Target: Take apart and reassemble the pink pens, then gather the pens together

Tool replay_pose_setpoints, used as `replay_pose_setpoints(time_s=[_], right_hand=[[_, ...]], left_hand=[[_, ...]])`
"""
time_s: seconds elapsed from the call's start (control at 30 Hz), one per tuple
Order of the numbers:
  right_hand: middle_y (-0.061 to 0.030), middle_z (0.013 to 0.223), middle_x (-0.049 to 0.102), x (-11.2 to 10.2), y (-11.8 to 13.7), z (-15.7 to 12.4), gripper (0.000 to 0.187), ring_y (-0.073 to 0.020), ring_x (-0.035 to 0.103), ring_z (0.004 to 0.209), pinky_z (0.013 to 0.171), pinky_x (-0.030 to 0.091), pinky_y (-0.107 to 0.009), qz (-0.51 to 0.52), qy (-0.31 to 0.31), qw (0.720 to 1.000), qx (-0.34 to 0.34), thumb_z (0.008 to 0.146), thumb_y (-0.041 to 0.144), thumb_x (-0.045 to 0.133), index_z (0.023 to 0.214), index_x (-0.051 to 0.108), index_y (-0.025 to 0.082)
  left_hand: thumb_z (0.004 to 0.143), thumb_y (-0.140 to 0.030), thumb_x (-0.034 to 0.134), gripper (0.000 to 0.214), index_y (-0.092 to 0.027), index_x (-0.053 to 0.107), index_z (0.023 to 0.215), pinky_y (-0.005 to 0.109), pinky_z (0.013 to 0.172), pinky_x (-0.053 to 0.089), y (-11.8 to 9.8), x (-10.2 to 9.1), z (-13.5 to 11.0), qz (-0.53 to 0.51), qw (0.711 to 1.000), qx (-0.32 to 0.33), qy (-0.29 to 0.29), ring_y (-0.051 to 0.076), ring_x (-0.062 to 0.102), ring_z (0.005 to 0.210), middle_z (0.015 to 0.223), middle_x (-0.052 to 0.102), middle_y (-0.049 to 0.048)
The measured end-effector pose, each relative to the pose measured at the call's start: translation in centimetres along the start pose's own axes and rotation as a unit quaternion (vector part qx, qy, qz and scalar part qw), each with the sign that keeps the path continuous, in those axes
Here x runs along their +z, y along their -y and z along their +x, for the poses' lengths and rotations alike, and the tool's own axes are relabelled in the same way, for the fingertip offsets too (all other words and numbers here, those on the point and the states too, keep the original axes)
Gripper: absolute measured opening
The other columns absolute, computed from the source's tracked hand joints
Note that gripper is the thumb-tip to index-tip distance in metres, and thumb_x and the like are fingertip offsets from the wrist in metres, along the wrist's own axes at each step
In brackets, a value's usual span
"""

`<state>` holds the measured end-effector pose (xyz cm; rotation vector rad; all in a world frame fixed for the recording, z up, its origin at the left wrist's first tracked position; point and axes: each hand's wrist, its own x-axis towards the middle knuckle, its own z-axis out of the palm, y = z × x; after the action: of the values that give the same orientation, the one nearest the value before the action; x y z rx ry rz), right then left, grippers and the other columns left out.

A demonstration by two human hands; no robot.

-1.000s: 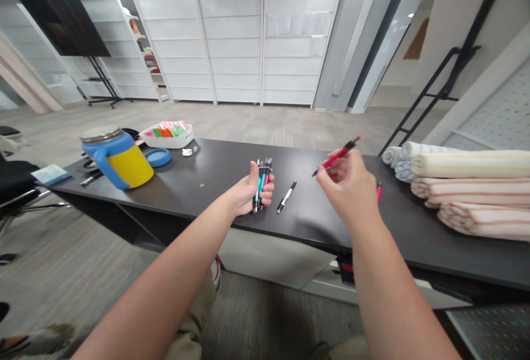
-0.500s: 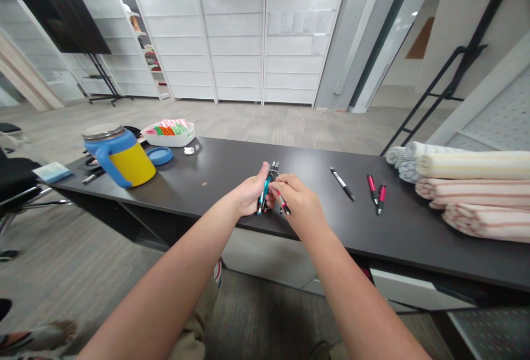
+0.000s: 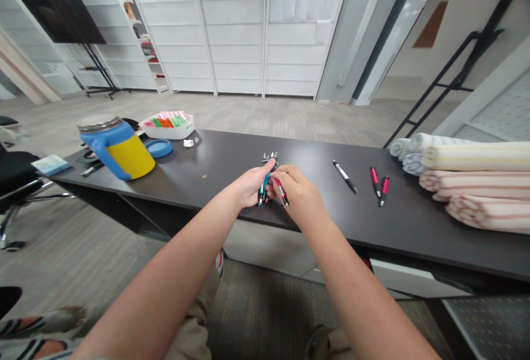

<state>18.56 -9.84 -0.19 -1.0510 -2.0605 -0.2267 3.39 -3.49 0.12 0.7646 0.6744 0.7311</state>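
My left hand is closed round a bundle of pens, with a teal one showing and several silver tips sticking out above the thumb. Close against it, my right hand pinches a red pen that slants down toward me. Both hands are held above the near edge of the dark table. To their right lie a white-and-black pen and two red pens, one touching or nearly touching the other. The fingers hide the middle of the bundle.
Rolled striped towels are stacked at the table's right end. On the left stand a blue-and-yellow jug, a blue lid and a white basket of colourful packets. A crumpled white tissue lies near the basket.
The view has tilted slightly down. My left thumb has bent over toward the pens, where it stood upright before. The red pen is still in my right hand, and the pens on the table stay put.
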Motion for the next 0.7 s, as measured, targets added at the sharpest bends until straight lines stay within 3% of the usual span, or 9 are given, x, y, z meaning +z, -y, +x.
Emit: replay_pose_setpoints(time_s=[0.23,0.37,0.47,0.53,0.6,0.7], right_hand=[[-0.0144,0.130,0.068,-0.8,0.0,-0.1,0.033,-0.0261,0.064,0.122,0.101,0.055,-0.038,-0.010,0.055,0.998,-0.004,0.099,0.011,0.054,0.130,0.063,0.017],[-0.0151,0.129,0.067,-2.4,0.5,-0.3,0.037,-0.0283,0.064,0.120,0.100,0.054,-0.042,-0.028,0.062,0.998,-0.003,0.098,0.015,0.060,0.135,0.059,0.018],[-0.0141,0.123,0.068,-3.2,2.5,-2.2,0.029,-0.0287,0.064,0.111,0.097,0.052,-0.045,-0.030,0.032,0.999,-0.031,0.099,0.027,0.066,0.126,0.063,0.020],[-0.0085,0.099,0.071,-1.9,4.7,-5.3,0.014,-0.0237,0.066,0.095,0.090,0.052,-0.039,0.021,0.057,0.993,-0.096,0.101,0.031,0.065,0.110,0.067,0.022],[-0.0049,0.086,0.071,1.2,7.2,-10.0,0.015,-0.0190,0.066,0.083,0.081,0.052,-0.032,0.105,0.185,0.964,-0.161,0.103,0.033,0.061,0.101,0.070,0.021],[-0.0076,0.087,0.074,7.7,9.9,-18.4,0.016,-0.0185,0.068,0.077,0.071,0.053,-0.030,0.158,0.453,0.872,-0.097,0.102,0.026,0.061,0.096,0.073,0.017]], left_hand=[[0.093,-0.047,0.073,0.039,-0.015,0.059,0.077,0.015,0.037,0.035,-0.6,-0.2,0.4,-0.071,0.997,0.006,-0.003,0.004,0.043,0.037,0.055,0.050,-0.0047],[0.093,-0.047,0.074,0.040,-0.016,0.056,0.074,0.015,0.037,0.032,-1.3,-0.5,0.5,-0.113,0.993,0.011,-0.030,0.004,0.040,0.036,0.052,0.045,-0.0070],[0.093,-0.047,0.073,0.041,-0.017,0.055,0.074,0.015,0.038,0.031,-1.7,-0.7,0.4,-0.140,0.988,0.034,-0.060,0.003,0.038,0.036,0.051,0.043,-0.0079],[0.092,-0.049,0.074,0.042,-0.017,0.054,0.074,0.015,0.038,0.031,-1.8,-0.8,0.4,-0.154,0.984,0.043,-0.076,0.003,0.038,0.036,0.051,0.042,-0.0081],[0.090,-0.052,0.076,0.044,-0.017,0.054,0.074,0.016,0.039,0.031,-1.7,-0.8,0.5,-0.162,0.982,0.042,-0.083,0.004,0.039,0.036,0.052,0.042,-0.0080],[0.087,-0.056,0.077,0.046,-0.017,0.055,0.076,0.017,0.039,0.032,-1.6,-0.7,0.6,-0.171,0.981,0.036,-0.085,0.005,0.040,0.038,0.054,0.044,-0.0070]])
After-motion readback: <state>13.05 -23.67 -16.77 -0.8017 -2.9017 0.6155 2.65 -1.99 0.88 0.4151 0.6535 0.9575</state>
